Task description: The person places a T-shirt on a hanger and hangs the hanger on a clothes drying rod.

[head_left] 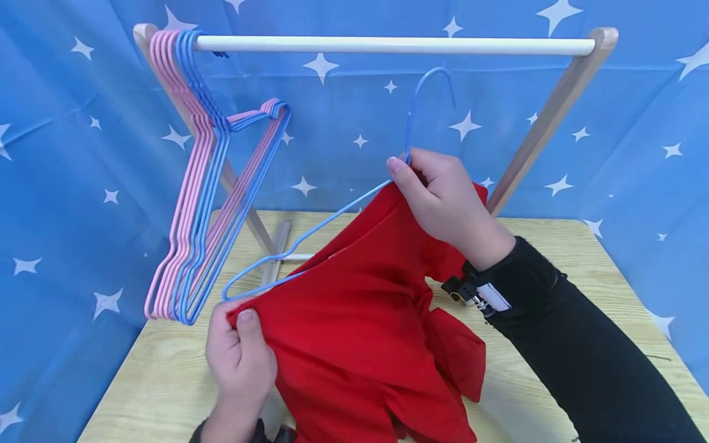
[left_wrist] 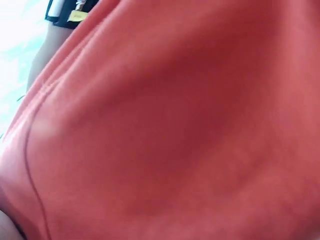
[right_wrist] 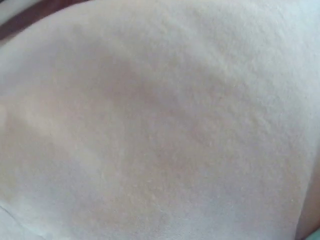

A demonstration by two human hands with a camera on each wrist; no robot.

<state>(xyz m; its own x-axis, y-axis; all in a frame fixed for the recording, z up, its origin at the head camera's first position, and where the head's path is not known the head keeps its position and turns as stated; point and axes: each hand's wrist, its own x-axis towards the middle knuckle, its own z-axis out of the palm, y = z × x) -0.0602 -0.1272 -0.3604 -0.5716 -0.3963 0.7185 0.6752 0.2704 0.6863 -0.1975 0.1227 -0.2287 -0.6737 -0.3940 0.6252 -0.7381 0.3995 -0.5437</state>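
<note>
A blue wire hanger is tilted, with its hook up at the right and one rounded end at the lower left. My right hand pinches its neck together with the top of a red garment. The left hand grips the garment's edge between thumb and fingers, close to the hanger's lower end. Part of the hanger runs inside the cloth, and its far end is hidden. Red cloth fills most of the left wrist view. A pale, blurred surface takes up nearly all of the right wrist view.
A rack with a white rail and wooden side posts stands behind my hands on a wood-grain table. Several pink and blue hangers hang at the rail's left end. Blue star-patterned cloth forms the backdrop.
</note>
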